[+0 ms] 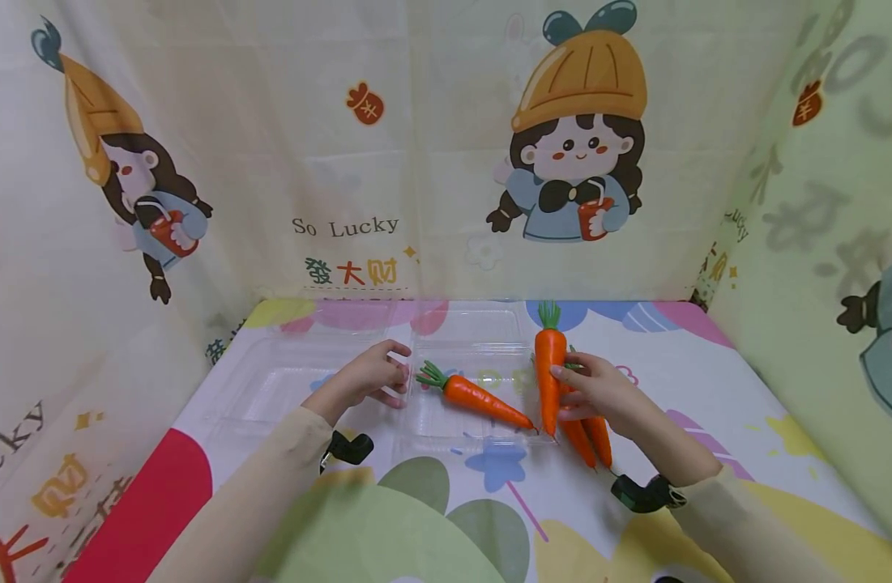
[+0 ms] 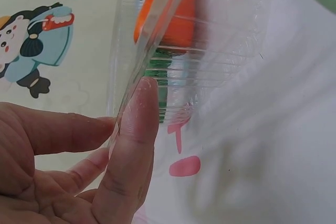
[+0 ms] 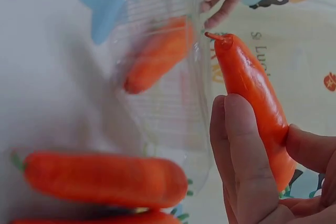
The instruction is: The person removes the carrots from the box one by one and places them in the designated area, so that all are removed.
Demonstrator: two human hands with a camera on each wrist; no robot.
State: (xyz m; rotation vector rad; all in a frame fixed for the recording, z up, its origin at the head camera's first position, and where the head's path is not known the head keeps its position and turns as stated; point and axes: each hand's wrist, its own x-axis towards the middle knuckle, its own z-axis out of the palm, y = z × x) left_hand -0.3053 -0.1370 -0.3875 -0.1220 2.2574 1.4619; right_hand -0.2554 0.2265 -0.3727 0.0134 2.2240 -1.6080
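Note:
In the head view, my right hand [image 1: 602, 393] grips an orange carrot [image 1: 550, 352] with green leafy top up and thin tip down. It is raised by the right end of a clear plastic container [image 1: 463, 441]. Another carrot [image 1: 478, 400] lies slantwise inside that container, its top toward the left. At the left end, my left hand [image 2: 126, 150] pinches the container's rim [image 2: 144, 64] between thumb and fingers. Two more carrots [image 1: 600, 441] lie on the table under my right hand, partly hidden by it; the right wrist view shows the nearer carrot [image 3: 105, 179] beside the container.
Left of my left hand stands a second clear container or lid [image 1: 245, 397], hard to make out. A patterned cloth covers the table [image 1: 387, 526]. Printed curtains [image 1: 446, 162] enclose the back and both sides.

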